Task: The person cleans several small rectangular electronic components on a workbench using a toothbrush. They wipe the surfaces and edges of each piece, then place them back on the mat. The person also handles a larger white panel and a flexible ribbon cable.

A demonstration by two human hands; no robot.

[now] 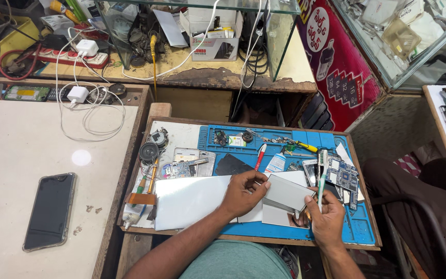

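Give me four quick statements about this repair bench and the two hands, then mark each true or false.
1. The left hand grips a flat grey panel. True.
2. The right hand is empty. False: it holds a slim tool.
3. A dark phone lies on the blue work mat. False: it lies on the pale table to the left.
4. A green circuit board lies on the mat near the right hand. True.

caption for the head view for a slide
Both hands, left hand and right hand, hold a grey flat panel over a blue repair mat.
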